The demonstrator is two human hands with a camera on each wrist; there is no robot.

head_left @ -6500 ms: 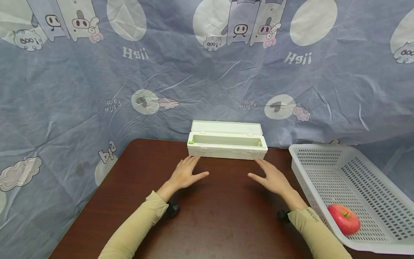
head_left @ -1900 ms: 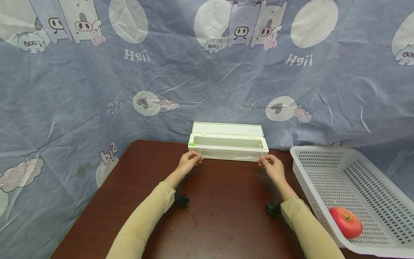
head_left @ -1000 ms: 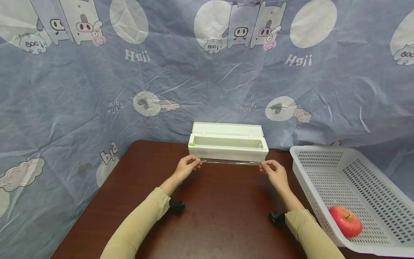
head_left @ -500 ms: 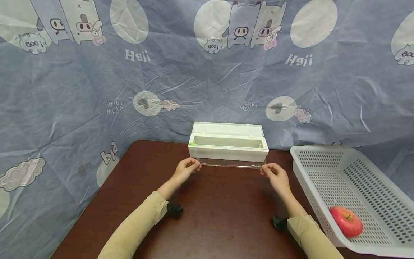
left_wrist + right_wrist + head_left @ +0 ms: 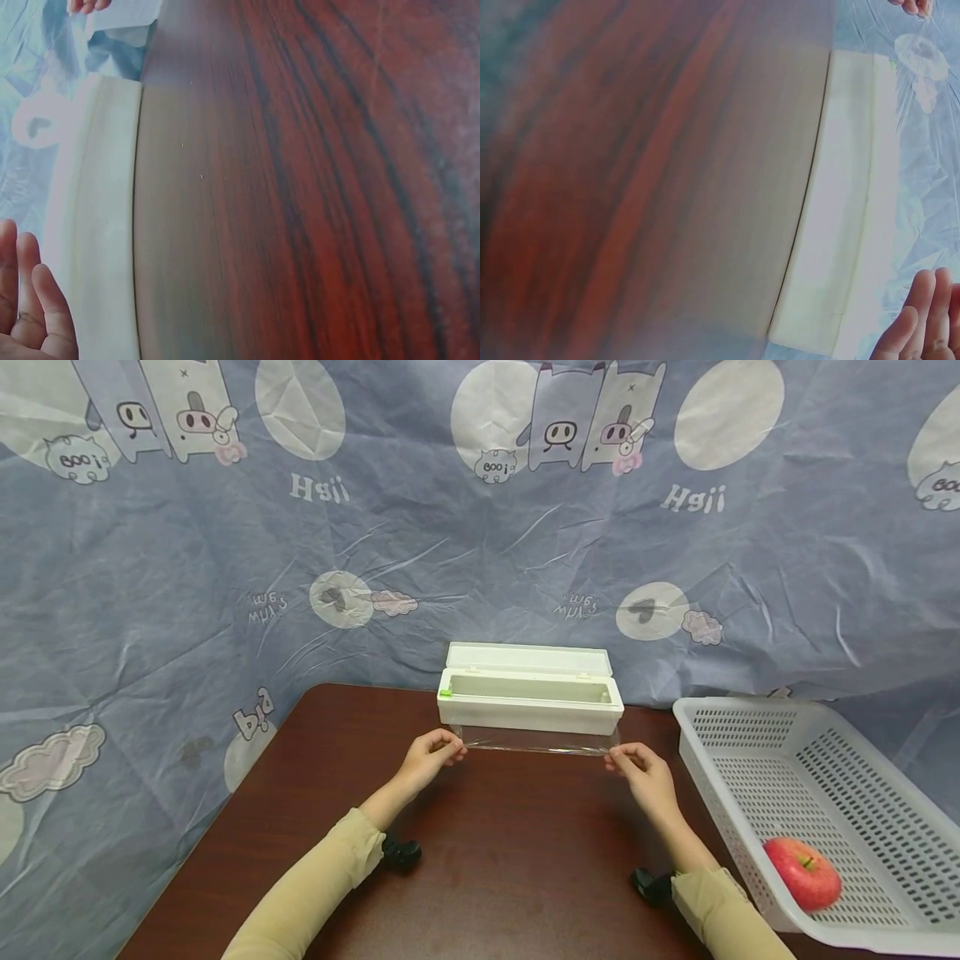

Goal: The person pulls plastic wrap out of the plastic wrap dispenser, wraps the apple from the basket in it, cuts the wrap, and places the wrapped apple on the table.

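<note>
A long white cling film box point(image 5: 528, 716) stands at the table's far edge, its lid raised against the wall side. From its front a clear strip of cling film point(image 5: 536, 742) stretches toward me, low over the table. My left hand point(image 5: 426, 760) pinches the film's left corner between thumb and fingers, and my right hand point(image 5: 647, 779) pinches the right corner. Both hands are apart from the box. In the left wrist view, the left hand's fingers point(image 5: 51, 304) show beside the box; the right wrist view has the right hand's fingers point(image 5: 900, 334) near the box's end.
A light grey perforated basket point(image 5: 708, 827) stands to the right, holding a red apple point(image 5: 802, 873) at its near left. The dark brown table point(image 5: 517, 852) spreads between my forearms. A patterned blue-grey cloth point(image 5: 420, 535) hangs behind the table.
First open in front of the box, my hands then closed on the film at its front. They have since drawn back toward me, and the strip between box and hands has grown longer.
</note>
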